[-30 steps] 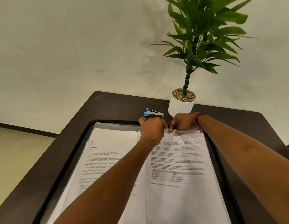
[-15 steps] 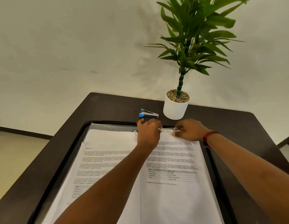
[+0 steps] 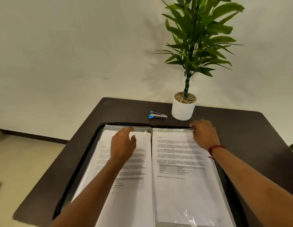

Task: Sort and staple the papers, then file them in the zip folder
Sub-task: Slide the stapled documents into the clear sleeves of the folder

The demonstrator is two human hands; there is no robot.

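A black zip folder [image 3: 86,149] lies open on the dark table, with clear plastic sleeves on both halves. A printed paper set [image 3: 178,161] sits inside the right sleeve, and another printed set [image 3: 139,169] lies on the left half. My right hand [image 3: 204,136] pinches the top edge of the right sleeve at the far end. My left hand [image 3: 123,145] hovers over the left papers with its fingers loosely spread, holding nothing. A blue and silver stapler [image 3: 157,115] lies beyond the folder.
A potted green plant in a white pot [image 3: 183,108] stands on the table just behind the folder, close to my right hand. The dark table [image 3: 249,128] ends at a pale wall; light floor shows on the left.
My right hand slid right along the top edge of the right sleeve. My left hand let go of that edge, moved left over the left papers and opened.
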